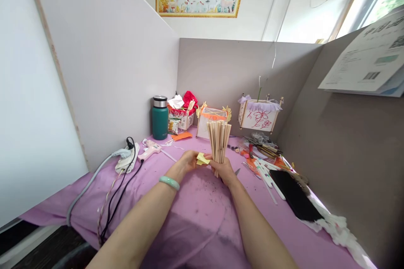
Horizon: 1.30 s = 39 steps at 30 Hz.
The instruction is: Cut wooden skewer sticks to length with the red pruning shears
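holding: bundle of wooden sticks (219,145), upright and well up off the tabletop, gripped near its lower end by the right hand (225,171), fingers closed around it

pinching: scrap of yellow paper (202,159) in the left hand (188,162), nearly closed, paper touching the bundle's side

wearing: pale green bangle (169,183) on the left wrist

calling for: steady pressure, judging by the loose upper stick ends

lying nearby: scissors tip (237,171) just beside the right hand, pink glue gun (150,150) farther left, white power strip (126,162) beside it

standing beyond: teal flask (160,117), two stick-framed paper lanterns (259,113) (213,122) toward the back wall

covering the tabletop: purple cloth (202,201), scattered with small dark bits
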Available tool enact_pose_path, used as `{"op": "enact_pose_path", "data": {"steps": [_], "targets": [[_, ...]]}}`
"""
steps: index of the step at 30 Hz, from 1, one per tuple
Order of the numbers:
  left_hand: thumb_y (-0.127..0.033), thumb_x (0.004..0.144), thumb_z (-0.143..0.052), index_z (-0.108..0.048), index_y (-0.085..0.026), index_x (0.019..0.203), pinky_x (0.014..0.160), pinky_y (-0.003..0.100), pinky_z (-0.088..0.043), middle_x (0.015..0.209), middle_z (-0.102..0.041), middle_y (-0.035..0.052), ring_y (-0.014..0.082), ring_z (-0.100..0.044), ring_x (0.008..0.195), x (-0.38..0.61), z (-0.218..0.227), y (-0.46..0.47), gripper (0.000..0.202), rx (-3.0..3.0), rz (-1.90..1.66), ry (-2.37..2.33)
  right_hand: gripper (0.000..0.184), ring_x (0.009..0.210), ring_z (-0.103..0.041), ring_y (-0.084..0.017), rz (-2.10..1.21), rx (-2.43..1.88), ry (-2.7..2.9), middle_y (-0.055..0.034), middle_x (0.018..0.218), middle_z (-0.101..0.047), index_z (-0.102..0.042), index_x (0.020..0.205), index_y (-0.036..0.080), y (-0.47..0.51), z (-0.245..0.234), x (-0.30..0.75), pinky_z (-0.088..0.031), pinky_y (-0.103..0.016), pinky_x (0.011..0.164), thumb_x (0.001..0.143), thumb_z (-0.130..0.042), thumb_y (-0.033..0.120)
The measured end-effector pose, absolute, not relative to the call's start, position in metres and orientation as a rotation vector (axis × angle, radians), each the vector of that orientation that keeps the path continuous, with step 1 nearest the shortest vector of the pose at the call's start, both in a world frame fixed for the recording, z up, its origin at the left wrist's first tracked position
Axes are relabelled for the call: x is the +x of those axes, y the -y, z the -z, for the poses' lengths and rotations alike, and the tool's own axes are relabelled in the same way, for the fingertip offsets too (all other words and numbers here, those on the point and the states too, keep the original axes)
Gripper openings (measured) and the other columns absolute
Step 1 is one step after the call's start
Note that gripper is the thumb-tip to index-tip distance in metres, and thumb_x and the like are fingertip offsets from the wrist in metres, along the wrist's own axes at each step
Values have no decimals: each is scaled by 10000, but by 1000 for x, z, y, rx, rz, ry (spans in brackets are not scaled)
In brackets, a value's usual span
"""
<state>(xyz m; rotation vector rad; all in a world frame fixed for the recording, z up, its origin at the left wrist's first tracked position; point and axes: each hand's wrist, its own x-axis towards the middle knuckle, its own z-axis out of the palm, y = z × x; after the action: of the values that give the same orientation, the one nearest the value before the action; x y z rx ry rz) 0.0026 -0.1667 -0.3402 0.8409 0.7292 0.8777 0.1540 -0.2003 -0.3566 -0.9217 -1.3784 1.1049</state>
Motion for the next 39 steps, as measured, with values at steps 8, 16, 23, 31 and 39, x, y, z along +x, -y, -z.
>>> {"op": "enact_pose_path", "data": {"steps": [8, 16, 23, 31, 39], "targets": [[-109, 700, -618, -642, -65, 843, 604, 233, -476, 741, -674, 83, 126, -601, 607, 1, 342, 171, 151, 1003, -1075, -723, 295, 443, -446, -76, -1042, -900, 1172, -4, 648, -657, -705, 864, 144, 203, 350, 156, -347, -205, 431, 595, -643, 247], [-217, 676, -656, -629, -139, 846, 552, 202, -427, 740, -658, 27, 124, -578, 634, 12, 351, 166, 188, 1440, -1275, -845, 381, 370, -399, -80, -996, -1038, 1096, 50, 449, -518, -665, 848, 107, 193, 357, 153, -289, -204, 359, 562, -740, 348], [-360, 665, -697, -625, -103, 828, 562, 264, -466, 736, -649, 73, 150, -604, 609, 12, 346, 179, 312, 1353, -1012, -854, 347, 362, -394, -73, -972, -979, 888, 68, 438, -477, -601, 788, 137, 190, 359, 156, -292, -191, 340, 562, -752, 353], [-309, 664, -686, -652, -140, 653, 646, 242, -443, 683, -605, 24, 129, -543, 666, 15, 341, 182, 173, 1689, -1178, -743, 360, 347, -330, -36, -1523, -870, 820, 68, 498, -477, -543, 773, 158, 193, 355, 164, -272, -171, 333, 577, -775, 350], [-234, 628, -714, -657, -153, 594, 865, 276, -404, 957, -602, 65, 174, -539, 906, 15, 331, 192, 105, 1795, -1381, -686, 314, 349, -307, -17, -1825, -787, 842, 90, 517, -462, -541, 812, 173, 199, 354, 159, -227, -136, 335, 619, -756, 296]]}}
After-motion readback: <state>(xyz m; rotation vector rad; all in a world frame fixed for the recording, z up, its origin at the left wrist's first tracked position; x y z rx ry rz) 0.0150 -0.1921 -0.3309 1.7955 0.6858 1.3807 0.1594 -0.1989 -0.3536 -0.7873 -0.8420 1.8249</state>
